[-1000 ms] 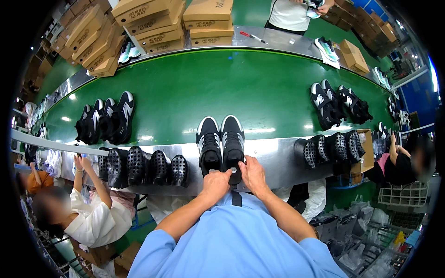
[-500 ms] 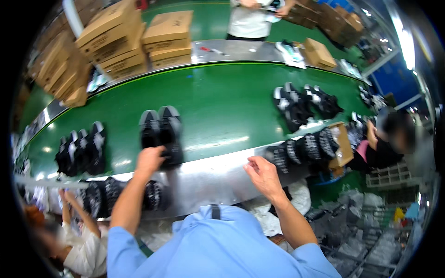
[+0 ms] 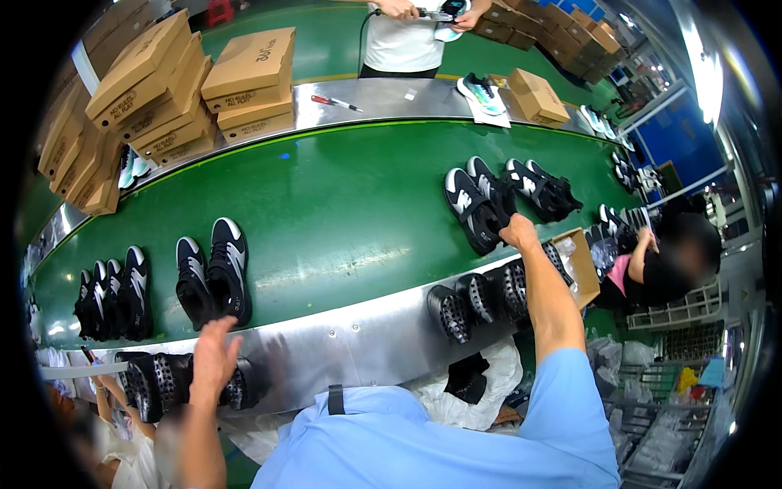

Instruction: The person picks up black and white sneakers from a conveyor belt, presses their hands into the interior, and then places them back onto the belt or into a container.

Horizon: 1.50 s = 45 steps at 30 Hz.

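A pair of black sneakers with pale toes, one of them a sneaker (image 3: 227,265), stands on the green belt at the left. Just behind its heels is my left hand (image 3: 215,359), its fingers loose and apart, holding nothing. My right arm reaches forward to the right, where my right hand (image 3: 519,231) closes on the heel of a black sneaker (image 3: 492,191). That sneaker stands beside its mate (image 3: 467,205), toes pointing away from me. My fingertips are partly hidden behind the heel. Another black pair (image 3: 544,187) stands just right of it.
Black shoes with knobbly soles (image 3: 472,297) line the metal ledge (image 3: 350,334) on both sides. More sneakers (image 3: 118,289) stand far left. Stacked cardboard boxes (image 3: 248,73), a pen, and a light sneaker (image 3: 482,94) occupy the far ledge. Co-workers are opposite, right and lower left.
My left hand has let go of the left pair and drawn back. My right hand has moved forward and right onto a sneaker's heel. The view has shifted.
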Each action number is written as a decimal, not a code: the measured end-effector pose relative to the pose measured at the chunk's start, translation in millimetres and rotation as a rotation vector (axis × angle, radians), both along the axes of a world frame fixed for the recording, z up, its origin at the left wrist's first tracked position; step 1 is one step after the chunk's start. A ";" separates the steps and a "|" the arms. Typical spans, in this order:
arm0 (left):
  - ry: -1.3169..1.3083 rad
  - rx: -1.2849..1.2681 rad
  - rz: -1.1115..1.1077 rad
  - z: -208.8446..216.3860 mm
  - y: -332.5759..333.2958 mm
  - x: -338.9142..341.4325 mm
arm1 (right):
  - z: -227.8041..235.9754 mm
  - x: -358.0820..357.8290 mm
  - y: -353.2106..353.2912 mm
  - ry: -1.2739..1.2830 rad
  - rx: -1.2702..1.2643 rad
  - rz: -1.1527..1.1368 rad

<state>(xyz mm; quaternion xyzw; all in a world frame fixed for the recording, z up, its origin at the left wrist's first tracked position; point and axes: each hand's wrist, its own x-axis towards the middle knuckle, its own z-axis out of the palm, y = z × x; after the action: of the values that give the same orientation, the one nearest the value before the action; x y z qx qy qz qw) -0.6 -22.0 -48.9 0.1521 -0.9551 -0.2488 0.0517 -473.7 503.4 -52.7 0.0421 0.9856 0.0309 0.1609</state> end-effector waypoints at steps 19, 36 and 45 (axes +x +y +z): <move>-0.060 0.327 0.018 -4.7 139.5 -32.5 | -22.6 -39.2 -138.2 -0.087 -0.164 0.502; -0.273 0.292 0.173 -33.4 118.0 41.2 | -26.5 396.3 -205.1 0.094 -0.855 0.686; 0.216 -0.104 -0.368 -66.4 144.2 -57.3 | -77.3 362.5 -208.0 -0.012 -0.772 0.428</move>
<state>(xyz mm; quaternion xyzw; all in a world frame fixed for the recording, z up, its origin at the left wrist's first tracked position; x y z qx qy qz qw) -57.8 122.2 -115.3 -0.0553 -0.9673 -0.2192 0.1151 -111.2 295.4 -130.0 -0.2264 0.9104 -0.3069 0.1603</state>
